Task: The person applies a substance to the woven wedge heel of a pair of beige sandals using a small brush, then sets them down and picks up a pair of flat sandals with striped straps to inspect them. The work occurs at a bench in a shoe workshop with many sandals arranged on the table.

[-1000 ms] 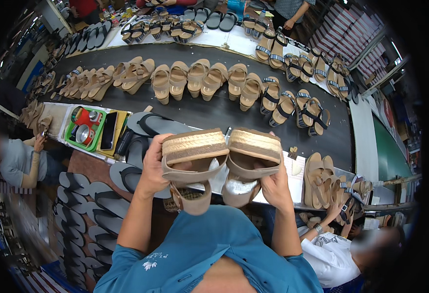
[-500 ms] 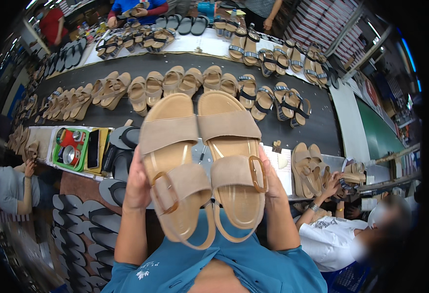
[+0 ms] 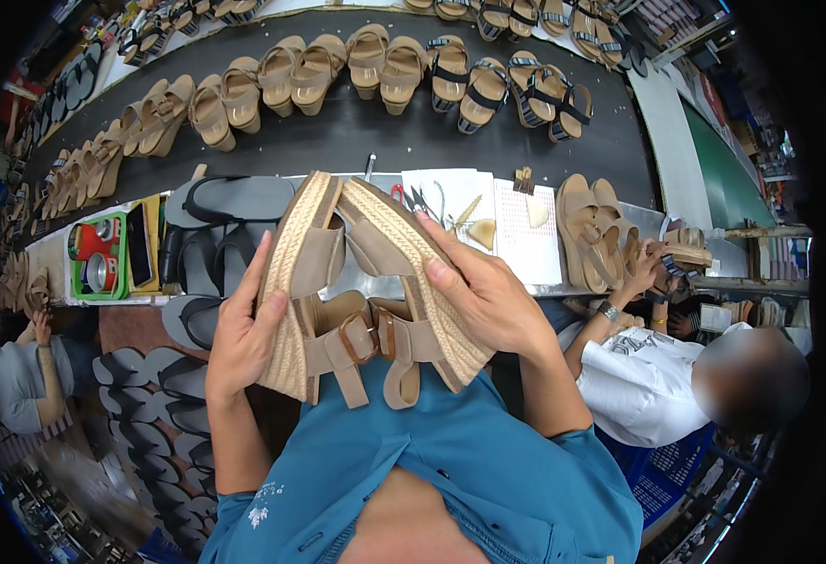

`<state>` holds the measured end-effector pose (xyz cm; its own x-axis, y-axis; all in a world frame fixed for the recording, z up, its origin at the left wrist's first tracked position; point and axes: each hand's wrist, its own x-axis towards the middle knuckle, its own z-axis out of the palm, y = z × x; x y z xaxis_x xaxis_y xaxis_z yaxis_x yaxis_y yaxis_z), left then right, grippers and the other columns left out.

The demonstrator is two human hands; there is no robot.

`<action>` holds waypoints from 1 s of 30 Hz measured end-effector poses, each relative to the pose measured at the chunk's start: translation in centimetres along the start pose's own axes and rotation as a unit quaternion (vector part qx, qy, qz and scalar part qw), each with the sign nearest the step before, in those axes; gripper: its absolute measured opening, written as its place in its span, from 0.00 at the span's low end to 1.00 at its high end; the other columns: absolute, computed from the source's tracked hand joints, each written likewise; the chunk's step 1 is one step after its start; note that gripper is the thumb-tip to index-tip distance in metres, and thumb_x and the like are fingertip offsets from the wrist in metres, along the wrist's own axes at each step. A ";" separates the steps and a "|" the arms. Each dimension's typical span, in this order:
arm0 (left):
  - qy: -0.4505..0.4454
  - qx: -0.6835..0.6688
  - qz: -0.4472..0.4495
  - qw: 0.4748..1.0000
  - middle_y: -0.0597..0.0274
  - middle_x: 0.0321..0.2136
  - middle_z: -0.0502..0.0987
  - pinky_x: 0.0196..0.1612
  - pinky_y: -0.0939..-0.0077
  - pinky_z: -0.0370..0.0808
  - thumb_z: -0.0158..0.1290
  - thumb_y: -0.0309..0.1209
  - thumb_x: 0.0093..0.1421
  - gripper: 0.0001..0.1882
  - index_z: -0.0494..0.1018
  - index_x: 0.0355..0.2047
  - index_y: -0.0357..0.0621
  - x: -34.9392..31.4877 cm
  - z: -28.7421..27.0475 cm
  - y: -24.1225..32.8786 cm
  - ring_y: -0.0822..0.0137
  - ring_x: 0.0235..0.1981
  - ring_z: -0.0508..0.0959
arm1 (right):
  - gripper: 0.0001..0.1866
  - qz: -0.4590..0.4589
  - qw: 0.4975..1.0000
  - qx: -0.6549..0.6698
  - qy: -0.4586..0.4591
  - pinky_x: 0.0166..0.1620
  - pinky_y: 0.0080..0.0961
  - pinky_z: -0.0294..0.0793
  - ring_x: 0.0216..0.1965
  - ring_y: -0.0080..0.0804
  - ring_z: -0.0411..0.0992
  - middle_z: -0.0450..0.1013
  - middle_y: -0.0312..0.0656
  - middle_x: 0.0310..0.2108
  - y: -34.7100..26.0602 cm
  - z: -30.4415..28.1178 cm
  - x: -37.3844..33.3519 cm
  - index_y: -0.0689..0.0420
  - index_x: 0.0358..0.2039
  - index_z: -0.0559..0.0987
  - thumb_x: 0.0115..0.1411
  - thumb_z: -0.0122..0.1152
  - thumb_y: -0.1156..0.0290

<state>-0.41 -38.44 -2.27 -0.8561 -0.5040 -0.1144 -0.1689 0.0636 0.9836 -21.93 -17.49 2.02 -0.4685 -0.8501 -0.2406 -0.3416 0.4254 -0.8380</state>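
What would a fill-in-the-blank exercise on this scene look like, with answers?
The number of sandals held by the left hand and right hand is ____.
The tray left of the phone is coloured ____.
The shirt at the picture's right is coloured ____.

Missing words: two; green; white.

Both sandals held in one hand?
No, the left hand grips the left sandal by its braided wedge side, while the right hand grips the right sandal by its own.
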 end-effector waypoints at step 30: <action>0.009 -0.076 -0.104 0.992 0.48 0.52 0.74 0.56 0.72 0.69 0.49 0.34 0.70 0.23 0.60 0.60 0.33 -1.9 0.8 -2.7 0.68 0.52 0.73 | 0.28 0.107 0.993 0.000 -0.047 0.48 0.32 0.72 0.43 0.36 0.77 0.78 0.55 0.42 2.0 0.2 -0.2 0.58 0.63 0.68 0.69 0.52 0.55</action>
<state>1.29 -37.00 -4.80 -0.8013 -0.5076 -0.3166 -0.2644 -0.1742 0.9485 -22.33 -16.59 0.29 -0.4526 -0.7653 -0.4577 -0.2428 0.5997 -0.7625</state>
